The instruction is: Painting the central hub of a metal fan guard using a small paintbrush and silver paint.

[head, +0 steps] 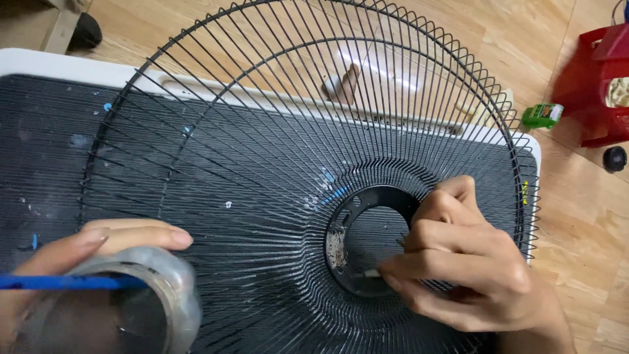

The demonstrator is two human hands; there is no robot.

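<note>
We see a dark ribbed panel with a white frame [39,65] lying flat on the wooden floor [576,216], its surface flecked with small blue and white spots. On it rests the black wire fan guard [216,151], a round grille of thin spokes that covers most of the panel and reaches past its far edge. At the guard's middle sits a black plastic hub ring [341,229], worn and pale along its left inner edge. Our right hand [458,262] lies over the right side of that ring, fingers curled tight and pinching something small and light-coloured against the ring's lower rim; what it is we cannot tell. Our left hand [78,249] is at the lower left, wrapped around a clear, cloudy plastic jar [137,308] with the fingers lying along its far side, and a blue stick [65,282] crosses the jar's mouth. The jar sits at the guard's lower left rim, well apart from the hub. On the floor beyond the panel stand a red plastic stool [599,85], a small green roll [542,115] just beside it, and a small black cap [614,158].
</note>
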